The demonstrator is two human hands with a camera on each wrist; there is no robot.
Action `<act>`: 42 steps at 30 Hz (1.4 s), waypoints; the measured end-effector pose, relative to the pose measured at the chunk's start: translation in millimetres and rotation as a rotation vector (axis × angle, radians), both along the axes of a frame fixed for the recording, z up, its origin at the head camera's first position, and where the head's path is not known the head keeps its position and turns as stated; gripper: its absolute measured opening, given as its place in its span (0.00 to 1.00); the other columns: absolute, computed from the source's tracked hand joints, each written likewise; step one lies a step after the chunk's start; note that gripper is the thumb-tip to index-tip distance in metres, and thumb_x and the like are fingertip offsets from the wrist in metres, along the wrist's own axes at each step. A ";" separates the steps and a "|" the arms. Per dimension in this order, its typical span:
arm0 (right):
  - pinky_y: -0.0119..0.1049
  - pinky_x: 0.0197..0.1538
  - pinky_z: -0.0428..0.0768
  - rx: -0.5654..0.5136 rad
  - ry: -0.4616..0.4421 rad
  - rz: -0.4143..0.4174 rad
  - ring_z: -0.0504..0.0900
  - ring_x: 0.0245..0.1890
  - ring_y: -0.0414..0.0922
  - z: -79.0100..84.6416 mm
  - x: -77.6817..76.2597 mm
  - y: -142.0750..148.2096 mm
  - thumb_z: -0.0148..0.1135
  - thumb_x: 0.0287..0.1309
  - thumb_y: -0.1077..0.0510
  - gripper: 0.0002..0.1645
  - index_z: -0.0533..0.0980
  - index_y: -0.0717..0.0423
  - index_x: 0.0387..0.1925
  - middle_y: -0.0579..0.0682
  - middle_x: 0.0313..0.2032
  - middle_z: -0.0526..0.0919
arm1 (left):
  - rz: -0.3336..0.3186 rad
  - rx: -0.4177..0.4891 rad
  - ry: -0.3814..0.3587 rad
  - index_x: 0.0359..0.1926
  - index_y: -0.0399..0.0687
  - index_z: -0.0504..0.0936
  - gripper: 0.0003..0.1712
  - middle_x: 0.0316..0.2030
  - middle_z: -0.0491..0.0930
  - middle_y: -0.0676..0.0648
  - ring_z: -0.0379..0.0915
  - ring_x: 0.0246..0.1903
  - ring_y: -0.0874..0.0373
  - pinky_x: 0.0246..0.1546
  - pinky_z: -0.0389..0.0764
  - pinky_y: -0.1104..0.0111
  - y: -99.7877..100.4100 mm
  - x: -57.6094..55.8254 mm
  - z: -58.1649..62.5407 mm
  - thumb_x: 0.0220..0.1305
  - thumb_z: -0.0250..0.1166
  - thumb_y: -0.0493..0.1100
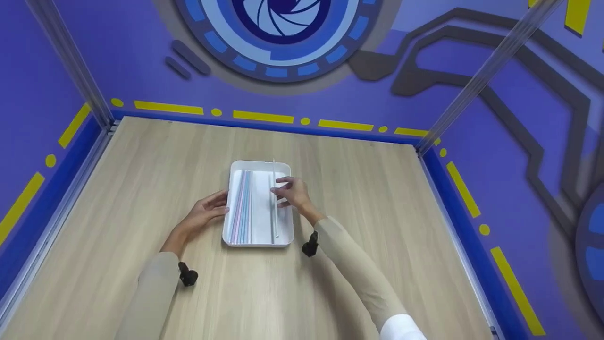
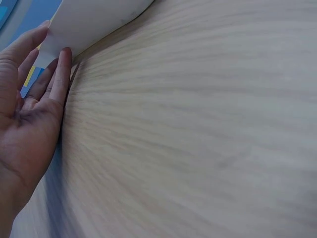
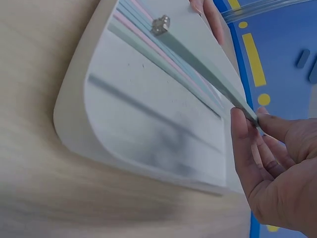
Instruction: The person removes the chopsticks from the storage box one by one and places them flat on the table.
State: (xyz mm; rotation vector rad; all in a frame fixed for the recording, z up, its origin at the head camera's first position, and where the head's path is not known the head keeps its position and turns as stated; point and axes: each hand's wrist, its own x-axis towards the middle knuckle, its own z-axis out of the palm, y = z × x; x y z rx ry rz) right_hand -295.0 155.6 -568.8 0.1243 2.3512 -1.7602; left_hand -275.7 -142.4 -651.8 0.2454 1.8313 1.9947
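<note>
The right hand pinches a pale green stick over the right side of a white tray, pastel sticks inside at left, while the left hand, outstretched, touches its left side.

At right, the right hand pinches a pale green stick slanting to upper centre over a white tray. Pink, blue and green sticks lie inside; the left hand shows at top. Wooden table fills lower left.

Tray on table, sticks in its left half, another stick above its right.
</note>
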 end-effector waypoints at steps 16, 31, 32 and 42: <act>0.47 0.37 0.92 0.013 -0.020 -0.118 0.86 0.25 0.42 6.8 4.3 56.3 0.69 0.61 0.67 0.24 0.78 0.69 0.59 0.50 0.29 0.83 | -0.008 -0.022 0.004 0.80 0.44 0.55 0.42 0.76 0.60 0.34 0.55 0.77 0.39 0.62 0.79 0.76 0.5 0.6 0.5 0.72 0.65 0.40; 0.58 0.48 0.89 0.136 -0.023 -0.159 0.86 0.27 0.42 0.0 10.2 92.2 0.68 0.63 0.65 0.22 0.79 0.67 0.58 0.56 0.36 0.86 | -0.021 -0.012 -0.001 0.79 0.44 0.57 0.41 0.76 0.61 0.36 0.56 0.76 0.41 0.61 0.79 0.77 -0.5 3.6 2.4 0.71 0.65 0.40; 0.58 0.48 0.89 0.140 -0.029 -0.157 0.86 0.28 0.41 -0.8 10.5 92.6 0.68 0.63 0.65 0.22 0.79 0.66 0.58 0.56 0.36 0.86 | -0.017 -0.011 -0.002 0.79 0.44 0.57 0.41 0.76 0.62 0.36 0.57 0.76 0.41 0.61 0.80 0.76 -0.5 3.6 2.5 0.71 0.65 0.41; 0.47 0.39 0.91 0.177 -0.067 -0.155 0.84 0.26 0.41 -16.1 10.4 86.1 0.68 0.62 0.66 0.20 0.80 0.65 0.56 0.53 0.34 0.86 | -0.026 0.013 0.015 0.79 0.41 0.55 0.42 0.75 0.60 0.32 0.56 0.76 0.38 0.62 0.79 0.76 0.4 1.2 2.1 0.72 0.65 0.39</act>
